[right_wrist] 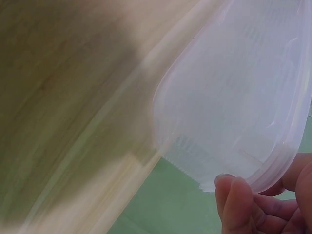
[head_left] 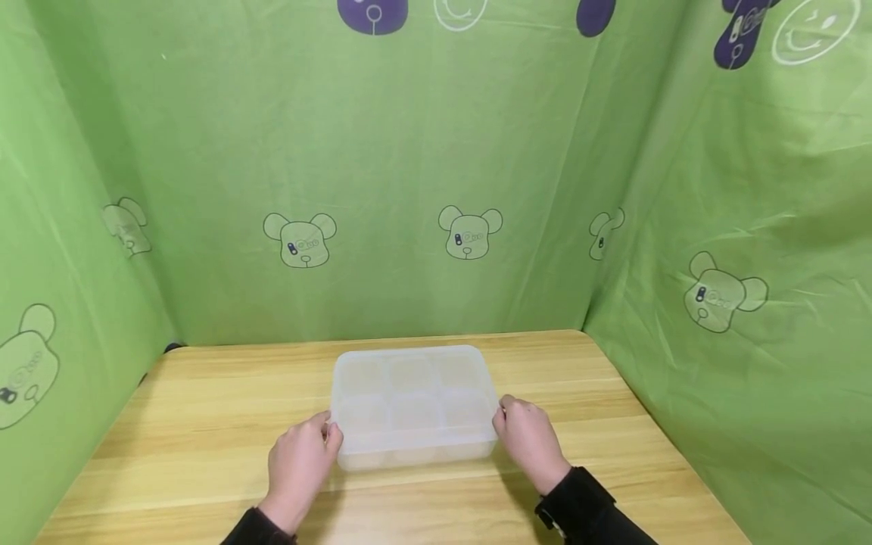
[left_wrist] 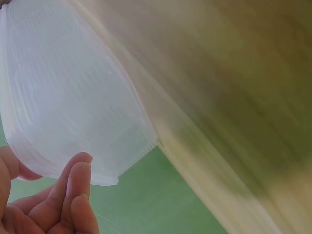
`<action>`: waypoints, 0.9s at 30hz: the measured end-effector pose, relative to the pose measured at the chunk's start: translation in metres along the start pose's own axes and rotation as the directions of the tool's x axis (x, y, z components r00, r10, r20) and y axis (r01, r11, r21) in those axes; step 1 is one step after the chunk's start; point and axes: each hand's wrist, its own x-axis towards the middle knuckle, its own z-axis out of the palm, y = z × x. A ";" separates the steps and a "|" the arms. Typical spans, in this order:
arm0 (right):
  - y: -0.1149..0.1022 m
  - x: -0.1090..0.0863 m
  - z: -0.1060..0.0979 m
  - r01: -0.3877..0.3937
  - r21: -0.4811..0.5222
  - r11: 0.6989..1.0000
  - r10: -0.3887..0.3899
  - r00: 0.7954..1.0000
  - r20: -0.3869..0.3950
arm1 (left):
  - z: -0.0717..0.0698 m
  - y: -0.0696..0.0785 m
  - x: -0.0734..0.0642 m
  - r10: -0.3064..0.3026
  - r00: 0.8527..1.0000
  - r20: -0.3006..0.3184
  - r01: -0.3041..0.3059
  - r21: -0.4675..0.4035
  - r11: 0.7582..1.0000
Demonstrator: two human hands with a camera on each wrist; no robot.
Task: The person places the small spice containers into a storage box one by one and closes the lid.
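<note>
A translucent white plastic storage box (head_left: 415, 401) with a flat lid is at the middle of the wooden table; several compartments show faintly through the top. At its left end my left hand (head_left: 303, 463) pinches the rim between thumb and curled fingers. My right hand (head_left: 530, 439) grips the rim at the opposite end in the same way. The left wrist view shows the box's ribbed side wall (left_wrist: 73, 92) above the fingers (left_wrist: 78, 178). In the right wrist view the fingertips (right_wrist: 234, 195) touch the rim corner. Whether the box's underside touches the table is hard to tell.
The light wooden table (head_left: 225, 409) reaches back to a green cloth curtain (head_left: 381, 151) printed with bear faces. Similar cloth hangs along the left and right sides. Dark sleeves (head_left: 586, 503) cover both wrists.
</note>
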 end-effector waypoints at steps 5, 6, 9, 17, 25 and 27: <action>0.000 0.002 0.001 0.018 0.001 1.000 -0.018 1.000 -0.015 | 0.001 -0.001 0.002 0.002 1.000 -0.004 -0.002 -0.004 1.000; 0.001 0.002 0.001 0.021 -0.001 1.000 -0.021 1.000 -0.018 | 0.001 -0.001 0.002 0.003 1.000 -0.003 -0.003 -0.006 1.000; 0.001 0.004 0.002 0.031 -0.007 0.999 -0.031 0.999 -0.030 | 0.002 -0.002 0.002 0.002 1.000 -0.004 -0.002 -0.012 1.000; 0.001 0.004 0.003 0.016 -0.006 1.000 -0.017 1.000 -0.021 | 0.001 -0.001 0.002 -0.002 1.000 -0.015 0.001 -0.021 1.000; 0.001 0.004 0.003 0.010 0.000 1.000 -0.010 1.000 -0.014 | -0.001 -0.001 0.001 -0.012 1.000 -0.011 0.011 -0.034 0.999; 0.001 0.003 0.003 0.009 0.000 1.000 -0.009 1.000 -0.011 | 0.000 -0.001 0.001 -0.013 1.000 -0.008 0.013 -0.036 0.999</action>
